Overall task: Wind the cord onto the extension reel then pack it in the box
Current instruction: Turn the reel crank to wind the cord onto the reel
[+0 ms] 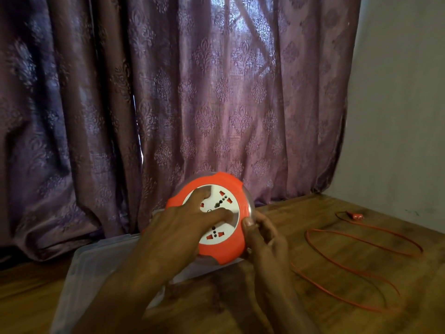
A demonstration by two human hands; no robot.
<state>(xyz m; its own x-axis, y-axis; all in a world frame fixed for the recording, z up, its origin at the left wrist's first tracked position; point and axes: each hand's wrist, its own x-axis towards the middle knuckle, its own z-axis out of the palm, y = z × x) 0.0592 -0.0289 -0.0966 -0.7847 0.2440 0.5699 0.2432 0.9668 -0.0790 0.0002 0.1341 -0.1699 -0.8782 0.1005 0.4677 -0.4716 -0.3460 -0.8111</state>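
Observation:
A round orange extension reel (224, 247) with a white socket face is held tilted above the table, its face toward me. My left hand (183, 225) lies across that face, fingers spread over the white disc. My right hand (265, 235) grips the reel's right rim, thumb on the orange edge. A thin orange cord (361, 239) runs from the reel in long loose loops over the wooden table to the right, ending in a red plug (356, 216) near the wall. A clear plastic box (96, 266) stands under and left of the reel.
A wooden table (301, 222) spans the lower view. Purple patterned curtains (192, 104) hang close behind it. A pale wall (397, 116) closes off the right side, next to the plug.

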